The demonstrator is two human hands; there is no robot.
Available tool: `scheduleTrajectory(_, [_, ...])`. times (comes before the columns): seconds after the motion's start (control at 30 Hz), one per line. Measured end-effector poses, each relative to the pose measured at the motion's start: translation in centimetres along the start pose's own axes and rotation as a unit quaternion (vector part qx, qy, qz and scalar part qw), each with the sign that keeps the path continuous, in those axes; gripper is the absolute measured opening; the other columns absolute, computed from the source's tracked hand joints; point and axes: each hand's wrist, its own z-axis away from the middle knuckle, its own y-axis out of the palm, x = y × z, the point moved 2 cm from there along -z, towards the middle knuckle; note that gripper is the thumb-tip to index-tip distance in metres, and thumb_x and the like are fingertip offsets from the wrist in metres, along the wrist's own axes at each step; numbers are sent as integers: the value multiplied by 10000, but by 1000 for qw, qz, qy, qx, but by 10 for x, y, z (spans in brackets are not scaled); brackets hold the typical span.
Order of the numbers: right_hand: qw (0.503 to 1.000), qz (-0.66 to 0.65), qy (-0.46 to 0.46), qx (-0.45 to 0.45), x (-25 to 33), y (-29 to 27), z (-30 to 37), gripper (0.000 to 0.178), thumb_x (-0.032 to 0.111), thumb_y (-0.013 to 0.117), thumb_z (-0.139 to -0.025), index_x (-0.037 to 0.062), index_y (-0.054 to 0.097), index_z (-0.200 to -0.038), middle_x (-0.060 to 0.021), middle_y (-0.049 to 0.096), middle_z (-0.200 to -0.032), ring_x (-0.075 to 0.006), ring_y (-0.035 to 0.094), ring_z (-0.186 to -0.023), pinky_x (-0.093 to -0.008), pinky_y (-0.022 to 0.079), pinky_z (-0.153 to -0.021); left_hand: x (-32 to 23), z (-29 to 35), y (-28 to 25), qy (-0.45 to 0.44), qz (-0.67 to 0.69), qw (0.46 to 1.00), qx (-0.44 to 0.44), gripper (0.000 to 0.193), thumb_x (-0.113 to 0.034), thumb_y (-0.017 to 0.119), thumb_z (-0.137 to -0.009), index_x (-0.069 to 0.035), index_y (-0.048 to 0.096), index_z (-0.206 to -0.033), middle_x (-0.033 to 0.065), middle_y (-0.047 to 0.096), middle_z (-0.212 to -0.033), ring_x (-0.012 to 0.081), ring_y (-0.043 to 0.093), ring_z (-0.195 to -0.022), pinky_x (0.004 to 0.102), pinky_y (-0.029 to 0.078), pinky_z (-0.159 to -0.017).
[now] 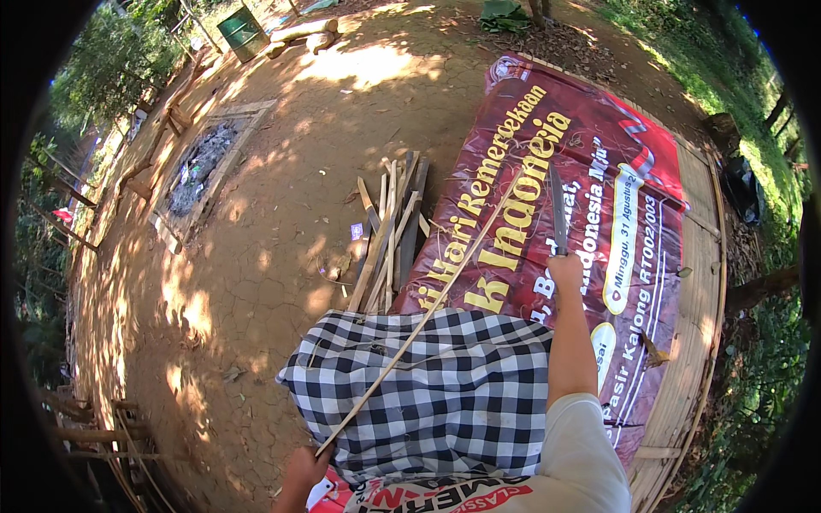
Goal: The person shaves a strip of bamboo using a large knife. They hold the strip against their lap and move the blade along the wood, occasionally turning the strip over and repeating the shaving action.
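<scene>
A long, thin strip of pale wood or bamboo runs slantwise from my lap up over a red printed banner. My left hand, low in the view, is closed round its near end. In my right hand is a long-bladed knife, gripped by its handle with the blade pointing away from me. The blade is over the banner, to the right of the strip's far end, and apart from it. A black-and-white checkered cloth covers my lap beneath the strip.
Several wooden sticks lie heaped on the bare earth left of the banner. The banner spreads over a bamboo platform. At the far left is a framed ash pit; a green drum and a log lie beyond.
</scene>
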Motion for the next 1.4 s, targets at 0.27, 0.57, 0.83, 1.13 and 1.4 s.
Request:
scheduleTrajectory(0.27, [988,-138,-66,3,-8,-6,-7,342,228,682,-652,-69,669,-821,-257,674,-759,-387,683,-771,-456,510,-725,20,-9,22,-60,127,985,96,556,-440,606,-909,75,604,-700,139,514,-553,183,499,-573,406,437,-569])
scheduleTrajectory(0.57, [963,-213,-154,57,33,-9,32,187,171,651,-676,-3,593,-716,-116,585,-594,-231,583,-557,-394,449,-560,22,-36,13,-99,216,927,290,458,-475,556,-964,-108,523,-692,-29,439,-566,116,405,-500,299,338,-483])
scheduleTrajectory(0.83, [944,-146,-266,130,47,-9,56,244,163,657,-674,-8,643,-847,-200,615,-657,-372,631,-654,-424,486,-620,28,-49,18,-86,214,919,319,524,-508,537,-963,-127,495,-606,-30,434,-546,115,370,-480,302,306,-471])
scheduleTrajectory(1.13, [829,8,-501,248,101,-10,177,380,235,676,-634,80,701,-979,-171,678,-760,-378,659,-751,-466,539,-702,-7,-15,5,-75,70,985,138,636,-515,560,-921,108,648,-831,199,644,-707,310,619,-681,427,484,-675])
scheduleTrajectory(1.4, [693,-6,-635,341,83,20,259,215,211,668,-632,59,625,-778,-121,652,-681,-341,647,-629,-439,509,-553,-39,13,14,-47,8,999,-27,471,-416,575,-907,35,687,-828,311,610,-723,485,626,-735,515,488,-646])
